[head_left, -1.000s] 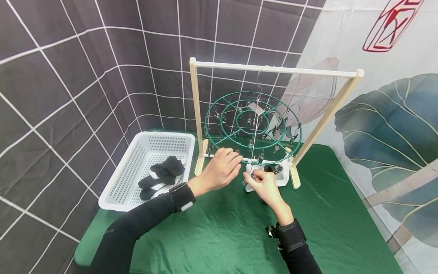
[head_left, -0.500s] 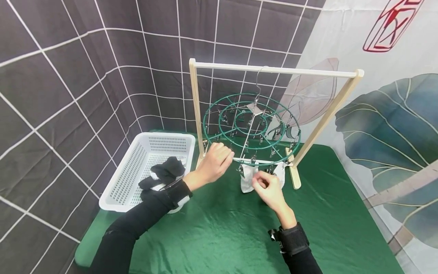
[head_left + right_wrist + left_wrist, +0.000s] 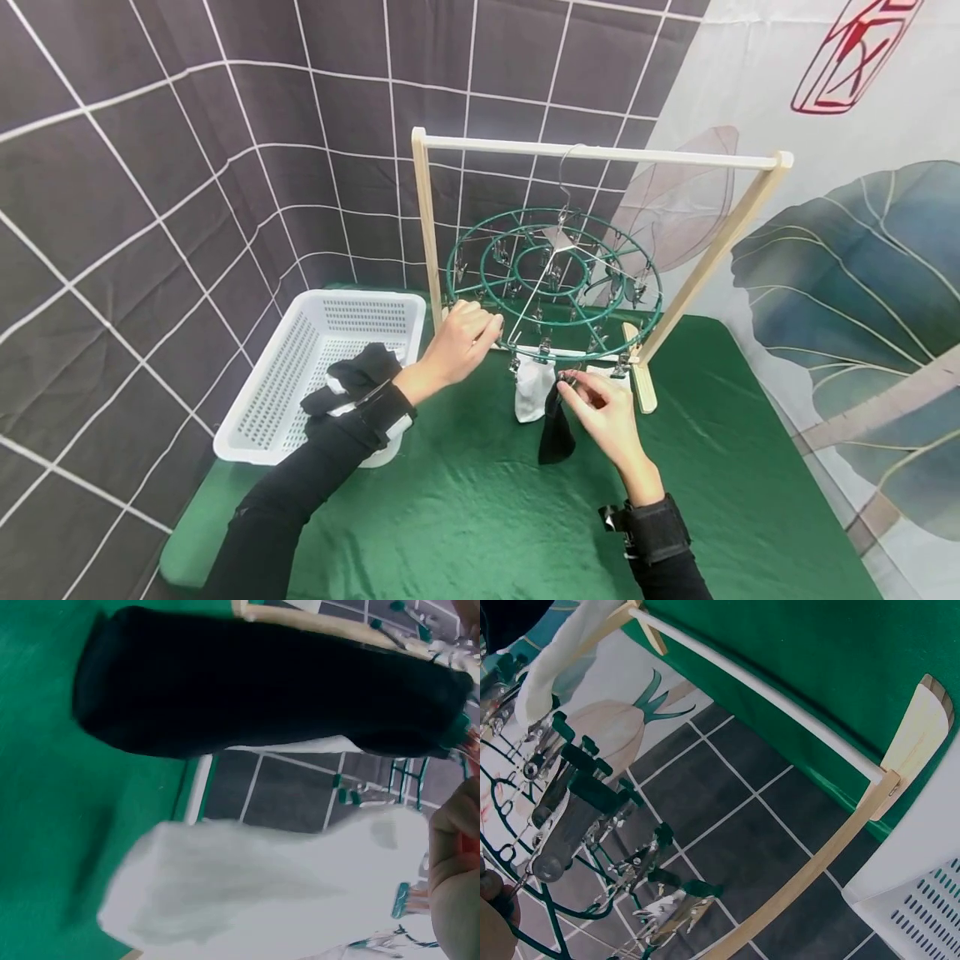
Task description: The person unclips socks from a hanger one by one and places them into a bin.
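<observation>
A round green drying hanger [image 3: 492,297] with metal clips hangs by its hook from a wooden rack. My left hand [image 3: 459,340] grips its rim at the front left; in the left wrist view only part of that hand [image 3: 493,930] shows at the lower left edge. My right hand [image 3: 606,414] pinches a metal clip [image 3: 567,380] at the front, right at the top of a hanging black sock [image 3: 557,433]. Left of it hangs a white sock [image 3: 534,389]. In the right wrist view, the black sock [image 3: 262,682] and a white sock [image 3: 247,885] hang apart.
A white perforated basket [image 3: 258,408] stands on the left, holding dark and white socks [image 3: 367,375]. The rack's top bar [image 3: 600,152] and right leg [image 3: 712,258] frame the hanger. Another white item [image 3: 609,372] hangs behind my right hand. Green cloth [image 3: 465,517] covers the table.
The hanger has turned, its front clips and white sock shifting left as my left hand moved left. A black sock has come into view at the front, beneath my right fingertips.
</observation>
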Motion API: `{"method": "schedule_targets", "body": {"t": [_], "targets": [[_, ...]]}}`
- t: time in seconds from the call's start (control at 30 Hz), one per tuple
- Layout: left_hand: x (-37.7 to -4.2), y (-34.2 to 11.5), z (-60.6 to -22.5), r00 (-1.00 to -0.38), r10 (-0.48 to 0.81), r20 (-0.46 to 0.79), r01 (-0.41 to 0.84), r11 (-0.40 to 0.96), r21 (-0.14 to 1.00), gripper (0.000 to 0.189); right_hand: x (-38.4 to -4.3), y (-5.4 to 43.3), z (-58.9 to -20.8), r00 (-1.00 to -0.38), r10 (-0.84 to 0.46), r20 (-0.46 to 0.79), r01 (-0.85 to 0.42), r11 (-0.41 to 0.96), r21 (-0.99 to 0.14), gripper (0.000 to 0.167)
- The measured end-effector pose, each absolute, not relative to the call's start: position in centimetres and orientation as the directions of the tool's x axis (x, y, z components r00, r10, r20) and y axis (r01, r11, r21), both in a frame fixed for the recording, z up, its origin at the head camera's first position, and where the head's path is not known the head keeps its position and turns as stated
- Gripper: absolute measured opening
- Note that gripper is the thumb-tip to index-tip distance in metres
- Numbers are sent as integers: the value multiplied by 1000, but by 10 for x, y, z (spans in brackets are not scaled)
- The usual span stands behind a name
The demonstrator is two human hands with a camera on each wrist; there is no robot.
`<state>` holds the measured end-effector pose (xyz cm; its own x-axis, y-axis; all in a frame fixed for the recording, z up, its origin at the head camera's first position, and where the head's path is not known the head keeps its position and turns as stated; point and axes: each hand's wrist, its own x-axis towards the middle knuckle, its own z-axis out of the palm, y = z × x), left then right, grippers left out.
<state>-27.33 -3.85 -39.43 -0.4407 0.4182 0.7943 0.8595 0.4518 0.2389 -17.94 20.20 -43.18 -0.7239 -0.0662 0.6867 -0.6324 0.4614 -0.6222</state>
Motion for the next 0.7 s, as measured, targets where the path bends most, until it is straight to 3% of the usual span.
{"method": "schedule_targets", "body": {"t": [0.1,0.47,0.7], "targets": [[-272,-38,-392,-435,423,795,858,463,222,30,-186,203,-443,-718,-56,694,-636,460,-620,16],[-260,-37,-386,-441,384,811,834,509,212,26,-186,203,-445,-880,-23,475,-417,516,-748,16],[-238,-32,-386,-439,236,867,844,439,308,20,-189,202,-441,-874,-70,480,-444,516,-733,25]]}}
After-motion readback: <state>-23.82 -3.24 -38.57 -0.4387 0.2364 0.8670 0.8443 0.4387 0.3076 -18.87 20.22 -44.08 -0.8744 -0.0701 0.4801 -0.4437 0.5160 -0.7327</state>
